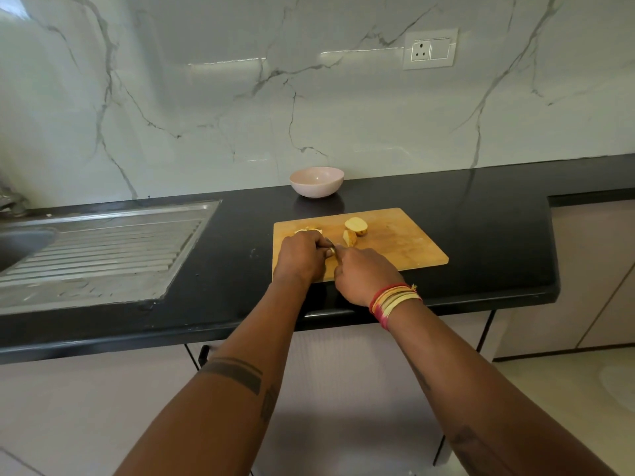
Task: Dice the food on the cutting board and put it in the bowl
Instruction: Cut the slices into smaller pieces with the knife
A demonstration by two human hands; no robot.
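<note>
White marble-veined wall panelling (206, 97) backs a black polished stone countertop (481, 214), on which a rectangular light wooden cutting board (405, 242) lies near the front edge. On the board's far half sit two pale yellow, brown-skinned potato chunks (356, 226), one just behind the other, and a smaller cut piece (309, 230) shows at the board's left, just beyond the left hand. That left hand (299, 257) rests on the near left part of the board with its fingers curled down over food that is mostly hidden beneath them. Right beside it, the right hand (362, 273) has its fingers closed round the handle of a small metal knife (330, 244), of which only a short bright stretch of blade shows between the two hands; the handle itself is covered. On the right wrist is a stack of red, orange and yellow thread bracelets (393, 298). Behind the board, apart from it and close to the wall, stands a round pale pink bowl (316, 182); its visible inner wall is bare. At far left, a stainless steel sink with a ribbed draining board (103, 249) is set into the countertop. High on the wall to the right is a white socket and switch plate (430, 49).
</note>
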